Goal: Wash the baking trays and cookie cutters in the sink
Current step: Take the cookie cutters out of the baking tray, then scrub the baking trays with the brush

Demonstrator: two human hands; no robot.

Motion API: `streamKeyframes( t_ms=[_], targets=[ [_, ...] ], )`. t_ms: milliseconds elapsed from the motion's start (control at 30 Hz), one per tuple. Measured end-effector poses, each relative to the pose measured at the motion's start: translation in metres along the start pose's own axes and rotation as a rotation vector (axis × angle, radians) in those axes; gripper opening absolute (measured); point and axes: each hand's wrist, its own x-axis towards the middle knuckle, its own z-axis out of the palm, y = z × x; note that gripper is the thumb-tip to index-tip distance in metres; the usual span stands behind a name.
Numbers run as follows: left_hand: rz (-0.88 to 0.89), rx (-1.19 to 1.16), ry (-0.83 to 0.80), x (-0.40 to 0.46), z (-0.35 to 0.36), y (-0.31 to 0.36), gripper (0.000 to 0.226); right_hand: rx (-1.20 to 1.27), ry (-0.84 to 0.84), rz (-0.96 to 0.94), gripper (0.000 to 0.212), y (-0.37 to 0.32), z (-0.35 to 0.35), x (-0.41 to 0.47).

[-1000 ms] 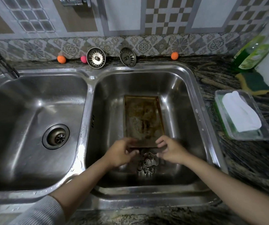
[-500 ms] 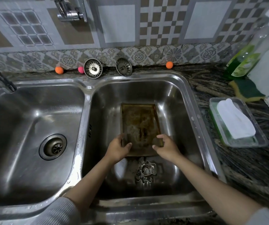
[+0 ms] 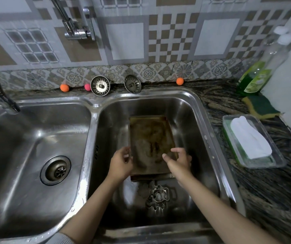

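Observation:
A stained brown baking tray point(image 3: 150, 138) sits in the right basin of the steel double sink point(image 3: 201, 110), its near end raised. A second tray edge point(image 3: 151, 177) shows just beneath it. My left hand point(image 3: 121, 164) grips the tray's left rim, fingers curled round the edge. On the right rim my right hand point(image 3: 178, 161) holds the tray with the thumb on top. Metal cookie cutters point(image 3: 158, 198) lie on the basin floor nearer to me, between my forearms.
The faucet point(image 3: 76, 32) hangs above the divider. Two sink strainers point(image 3: 100, 85) and small orange balls point(image 3: 179, 81) sit on the back ledge. On the right counter are soap bottles point(image 3: 257, 80), a sponge point(image 3: 260, 106) and a clear tray with a white cloth point(image 3: 250, 140). The left basin's drain point(image 3: 55, 170) is uncovered.
Both hands moved from the tray's near end up onto its side rims and the near end has lifted. The view tilted upward, showing more wall and faucet.

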Motion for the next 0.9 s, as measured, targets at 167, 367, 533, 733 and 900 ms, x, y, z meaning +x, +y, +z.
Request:
streamKeyframes(
  t_ms=[167, 367, 533, 733, 900],
  targets=[
    [0.047, -0.329, -0.151, 0.002, -0.023, 0.007, 0.056, -0.020, -0.037, -0.237, 0.034, -0.022, -0.023, -0.025],
    [0.110, -0.567, -0.215, -0.008, -0.031, 0.022, 0.050, -0.259, 0.162, -0.625, 0.039, -0.061, -0.092, -0.036],
    [0.084, -0.517, -0.160, -0.017, -0.019, 0.034, 0.044, -0.725, 0.498, -0.453, 0.049, -0.060, -0.176, 0.009],
    [0.070, -0.509, -0.147, -0.024, -0.010, 0.045, 0.050, -0.897, 0.405, -0.367, 0.042, -0.048, -0.207, 0.038],
    [0.079, -0.498, -0.098, -0.024, -0.009, 0.048, 0.050, -0.758, 0.438, -0.528, 0.041, -0.067, -0.214, 0.026]
  ],
)
